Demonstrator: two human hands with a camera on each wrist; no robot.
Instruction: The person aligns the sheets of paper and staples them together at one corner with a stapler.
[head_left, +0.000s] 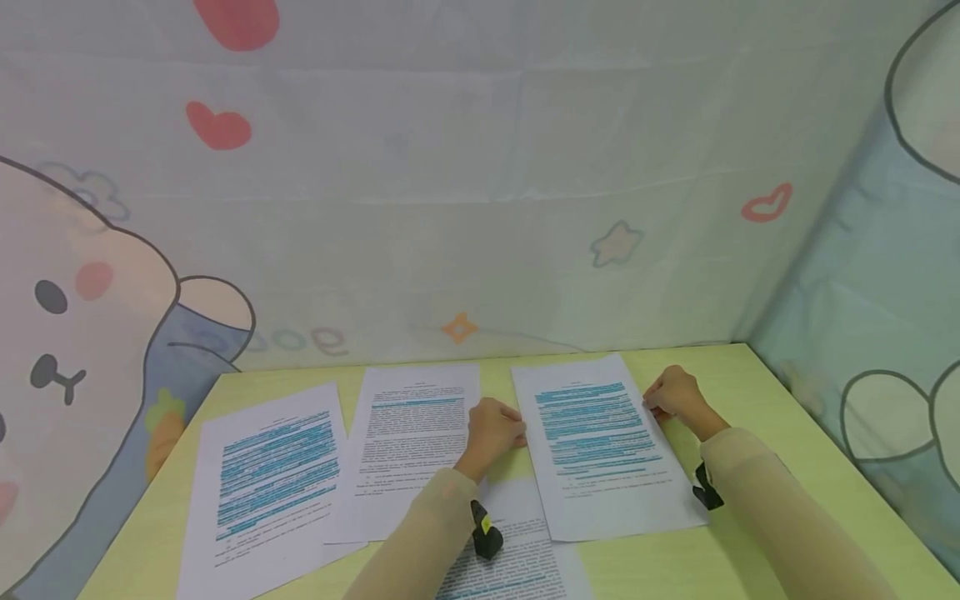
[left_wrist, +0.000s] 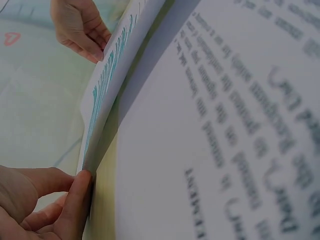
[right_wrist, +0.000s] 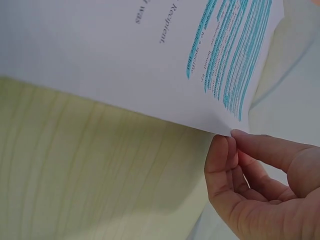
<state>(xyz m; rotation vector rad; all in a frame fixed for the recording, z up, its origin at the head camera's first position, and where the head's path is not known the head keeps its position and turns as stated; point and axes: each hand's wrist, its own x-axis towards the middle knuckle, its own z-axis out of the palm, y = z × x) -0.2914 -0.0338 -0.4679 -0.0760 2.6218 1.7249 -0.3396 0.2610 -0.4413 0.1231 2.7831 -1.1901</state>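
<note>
Both hands hold one printed sheet of paper [head_left: 600, 450] by its opposite long edges; many of its lines are marked in blue. My left hand [head_left: 492, 433] pinches the left edge between thumb and finger, as the left wrist view shows with the hand [left_wrist: 45, 205] at lower left. The right hand [head_left: 678, 398] pinches the right edge, thumb on top and curled fingers beneath, seen with the hand [right_wrist: 265, 185] in the right wrist view. In the left wrist view the held sheet [left_wrist: 107, 95] stands raised off the table, its shadow falling on the page below.
A sheet with heavy blue marking [head_left: 277, 483] lies at the left. Beside it is a mostly unmarked sheet [head_left: 412, 450], partly behind the left hand. Another printed page [head_left: 517, 550] lies at the front, under the left forearm. The pale yellow table [head_left: 750, 400] backs onto a cartoon-printed cloth [head_left: 525, 167].
</note>
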